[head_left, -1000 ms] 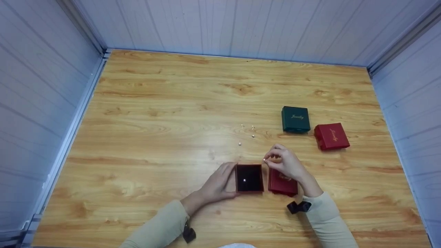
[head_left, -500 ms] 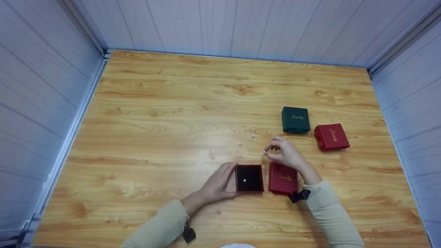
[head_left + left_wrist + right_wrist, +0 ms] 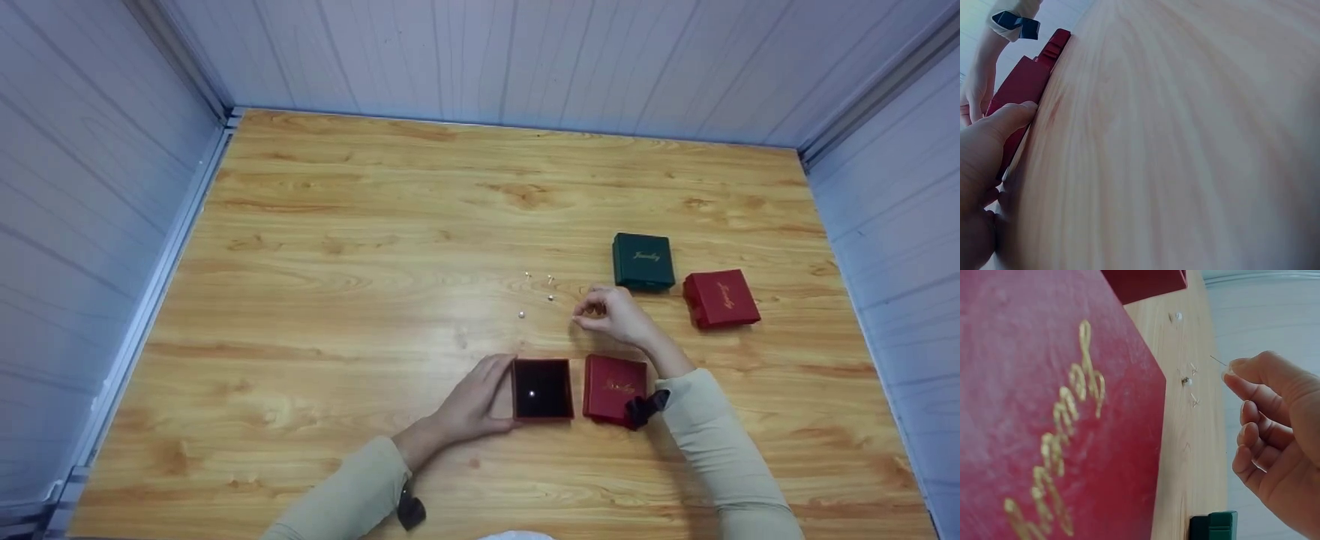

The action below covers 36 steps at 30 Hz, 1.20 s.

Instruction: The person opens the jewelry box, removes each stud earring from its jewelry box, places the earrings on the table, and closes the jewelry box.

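Note:
My left hand [image 3: 474, 401] grips the left side of an open red jewelry box [image 3: 544, 419], its thumb at the near corner and fingers at the far one. A small white stud earring [image 3: 532, 394] sits on the box's black lining. Over the table beyond the box, my right hand [image 3: 616, 311] pinches another stud earring between thumb and index finger; its thin pin [image 3: 1219, 360] sticks out in the right wrist view. Between the hands' boxes and the back lie several loose pieces, among them a white stud [image 3: 522, 315], a stud [image 3: 550, 298] and a tiny gold-coloured piece [image 3: 528, 275].
Right of the open box lies a red piece with gold lettering [image 3: 611, 382], a lid or a closed box. Farther back right are a green jewelry box [image 3: 643, 260] and a second red one [image 3: 722, 298]. Pale panels [image 3: 480, 60] wall the wooden table [image 3: 337, 225].
My right hand has moved away from the open box toward the back of the table, still pinching the earring, and uncovered the red lettered piece. The left hand has stayed put.

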Available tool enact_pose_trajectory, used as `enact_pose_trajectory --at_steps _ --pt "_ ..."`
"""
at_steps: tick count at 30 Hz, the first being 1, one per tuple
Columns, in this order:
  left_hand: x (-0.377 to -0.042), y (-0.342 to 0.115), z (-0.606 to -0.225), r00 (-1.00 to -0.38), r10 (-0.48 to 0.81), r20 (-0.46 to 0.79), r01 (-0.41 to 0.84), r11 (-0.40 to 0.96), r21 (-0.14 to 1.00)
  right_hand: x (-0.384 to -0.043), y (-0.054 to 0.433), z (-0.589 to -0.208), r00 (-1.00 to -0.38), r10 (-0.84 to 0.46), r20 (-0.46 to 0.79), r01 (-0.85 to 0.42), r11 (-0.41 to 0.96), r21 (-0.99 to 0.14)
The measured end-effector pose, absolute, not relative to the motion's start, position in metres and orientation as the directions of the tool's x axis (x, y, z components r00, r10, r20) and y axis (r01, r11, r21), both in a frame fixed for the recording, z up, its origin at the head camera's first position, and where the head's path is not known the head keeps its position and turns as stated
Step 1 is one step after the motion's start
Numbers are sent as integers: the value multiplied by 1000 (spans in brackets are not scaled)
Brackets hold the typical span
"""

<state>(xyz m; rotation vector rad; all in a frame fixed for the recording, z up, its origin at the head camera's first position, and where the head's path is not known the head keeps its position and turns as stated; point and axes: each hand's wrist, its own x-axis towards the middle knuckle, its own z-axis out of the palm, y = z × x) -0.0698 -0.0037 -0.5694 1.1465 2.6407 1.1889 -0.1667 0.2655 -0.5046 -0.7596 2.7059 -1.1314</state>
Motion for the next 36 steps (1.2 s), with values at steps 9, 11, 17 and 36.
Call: enact_pose_trajectory --at_steps 9,11,17,36 --pt "-70 -4 -570 -726 633 268 619 433 655 -184 265 -507 -867 -498 34 -392 638 -662" --pt "-70 -4 -570 -728 633 265 618 436 655 -187 265 -507 -868 -497 9 -380 652 -656" --pt "-70 -4 -570 -732 630 260 613 442 654 -197 266 -507 -867 -497 -44 -367 694 -619" --pt "-71 -3 -571 -736 633 240 602 449 661 -214 262 -506 -845 -420 -331 -172 800 -575"
